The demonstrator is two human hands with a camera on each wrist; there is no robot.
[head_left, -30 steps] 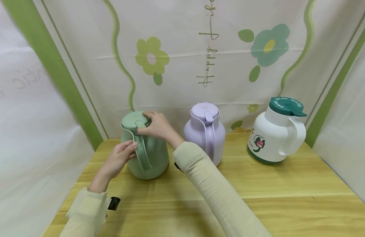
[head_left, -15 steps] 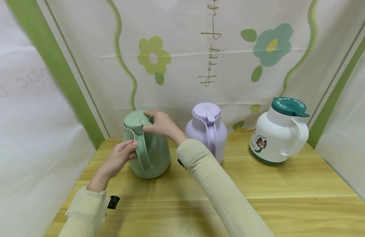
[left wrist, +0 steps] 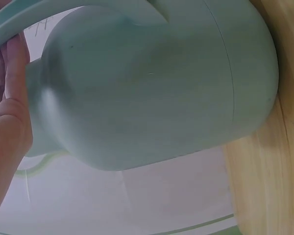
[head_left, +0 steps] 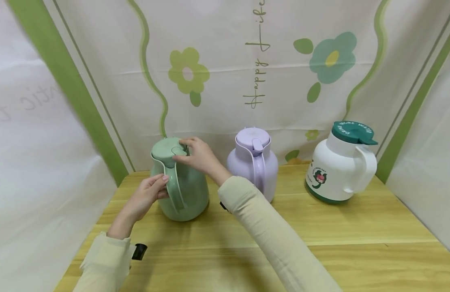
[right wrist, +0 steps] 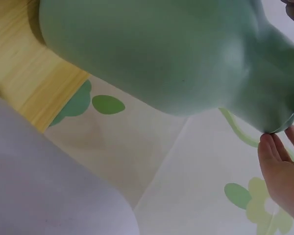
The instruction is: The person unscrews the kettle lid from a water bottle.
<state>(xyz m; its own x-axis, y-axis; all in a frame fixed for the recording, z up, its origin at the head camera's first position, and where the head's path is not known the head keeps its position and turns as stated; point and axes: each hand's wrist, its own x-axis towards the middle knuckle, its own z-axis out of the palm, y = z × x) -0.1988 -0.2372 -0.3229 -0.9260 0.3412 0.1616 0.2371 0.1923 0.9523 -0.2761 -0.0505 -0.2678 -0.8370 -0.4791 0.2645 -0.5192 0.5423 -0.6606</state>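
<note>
Jugs line the far part of the wooden table [head_left: 320, 235] that I watch from my station, three of them, all upright. The green jug [head_left: 193, 194] stands at the left, its handle [head_left: 175, 188] turned toward the near side. On that handle I see the person's left hand [head_left: 146, 194] grasping: the thumb rests against the upper part, and the left wrist view shows the other fingers [left wrist: 15, 73] tucked in behind. The right hand [head_left: 201, 156] comes in from the right and pinches the green lid [head_left: 163, 149], thumb near the tab, fingertips at the far right edge. The lid sits over the mouth, so I cannot see what this jug contains, nor can I tell whether the lid is loose.

Just to the right is the purple jug [head_left: 253, 160], partly behind the right sleeve [head_left: 243, 194]. Its purple lid [head_left: 248, 136] is on, hiding the inside. Well apart, at the right, I find the white jug [head_left: 334, 170], with a cartoon print [head_left: 319, 178], its handle pointing right. A dark green lid [head_left: 350, 132] lettered "DRINK MORE WATER" covers it, so its contents are hidden from me too. A pale cloth [head_left: 225, 101] printed with flowers hangs at the far side.
</note>
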